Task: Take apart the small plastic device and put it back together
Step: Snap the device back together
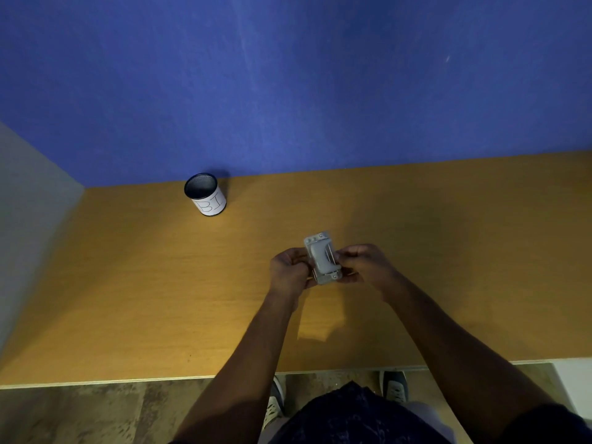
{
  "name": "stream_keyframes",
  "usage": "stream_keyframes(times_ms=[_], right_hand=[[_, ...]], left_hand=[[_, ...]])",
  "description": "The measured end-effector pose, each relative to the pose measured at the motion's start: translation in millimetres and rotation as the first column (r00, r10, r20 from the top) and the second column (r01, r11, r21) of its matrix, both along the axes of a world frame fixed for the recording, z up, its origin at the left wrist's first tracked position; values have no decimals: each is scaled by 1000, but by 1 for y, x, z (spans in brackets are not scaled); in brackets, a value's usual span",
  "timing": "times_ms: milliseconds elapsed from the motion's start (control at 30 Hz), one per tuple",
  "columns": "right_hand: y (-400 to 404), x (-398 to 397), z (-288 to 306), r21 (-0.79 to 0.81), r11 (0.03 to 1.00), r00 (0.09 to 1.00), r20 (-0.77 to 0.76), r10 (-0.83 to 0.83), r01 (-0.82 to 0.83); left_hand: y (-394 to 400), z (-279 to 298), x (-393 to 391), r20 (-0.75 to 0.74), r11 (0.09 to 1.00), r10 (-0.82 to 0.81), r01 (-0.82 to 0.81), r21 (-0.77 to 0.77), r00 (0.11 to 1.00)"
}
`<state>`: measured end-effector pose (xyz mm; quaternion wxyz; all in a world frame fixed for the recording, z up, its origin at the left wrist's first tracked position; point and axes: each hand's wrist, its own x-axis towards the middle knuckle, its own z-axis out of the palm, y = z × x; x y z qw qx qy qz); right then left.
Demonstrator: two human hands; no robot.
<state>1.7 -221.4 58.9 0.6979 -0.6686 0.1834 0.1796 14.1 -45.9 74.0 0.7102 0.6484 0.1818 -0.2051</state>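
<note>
A small grey plastic device (322, 257) is held upright above the middle of the wooden table (128, 299). It is a rectangular frame with small screws at its top and bottom ends and a rounded grey piece in the centre. My left hand (288, 267) grips its left side and my right hand (363, 265) grips its right side, fingers curled around the edges. The back of the device and its lower edge are hidden by my fingers.
A dark mesh cup (205, 194) with a white paper label stands at the back left, against the blue wall (288, 75). A grey side panel (28, 203) closes the left. The table's front edge (128, 381) is near my body, with floor and shoes below.
</note>
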Motion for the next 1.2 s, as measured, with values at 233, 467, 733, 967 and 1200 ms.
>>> stream_keyframes(times_ms=[233, 467, 733, 967, 1200], right_hand=[[2, 3, -4, -135, 990, 1000, 2, -25, 25], [-1, -3, -10, 259, 950, 984, -43, -172, 177], [-4, -5, -9, 120, 989, 995, 32, -95, 90], [-17, -1, -7, -52, 997, 997, 65, -51, 54], [-17, -2, -14, -148, 987, 998, 0, -57, 57]], left_hand=[[-10, -10, -4, -22, 997, 59, -58, 41, 998], [-9, -15, 3, -175, 930, 224, -264, -257, 959], [-15, -21, -5, -224, 909, 178, -247, -336, 958], [5, -26, -4, -296, 899, 60, -180, -398, 953], [6, -39, -4, -228, 988, 95, -119, -95, 969]])
